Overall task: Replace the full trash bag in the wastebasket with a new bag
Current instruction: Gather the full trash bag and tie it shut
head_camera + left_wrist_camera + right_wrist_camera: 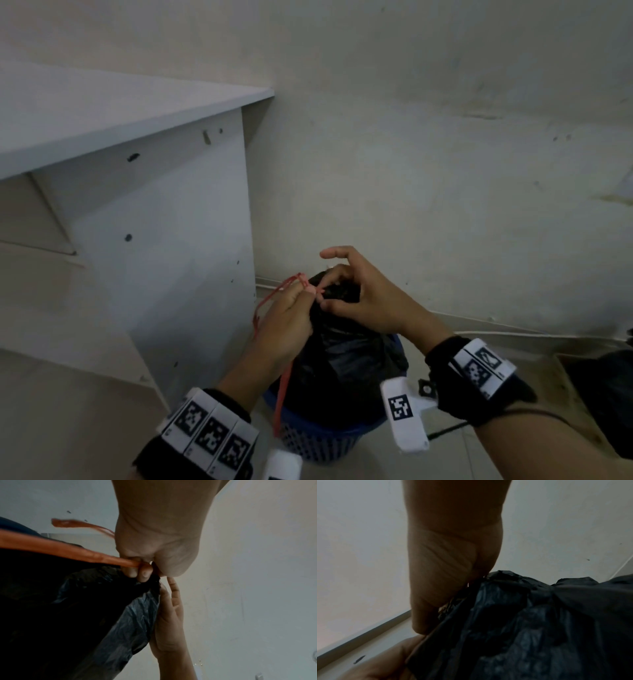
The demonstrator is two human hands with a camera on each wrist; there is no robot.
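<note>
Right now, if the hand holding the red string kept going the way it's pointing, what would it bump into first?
The left hand points up and away along the black trash bag. Its knuckles already meet the right hand's fingers at the gathered neck, so it would probably bump those first. Beyond them is the wall, though depth is hard to judge.

the blue wastebasket (318, 442) shows only its near rim and mesh wall below the black trash bag (346, 370); its inside is hidden. the left hand (286, 329) covers the bag's neck, hiding the red drawstring's (282, 394) knot.
</note>
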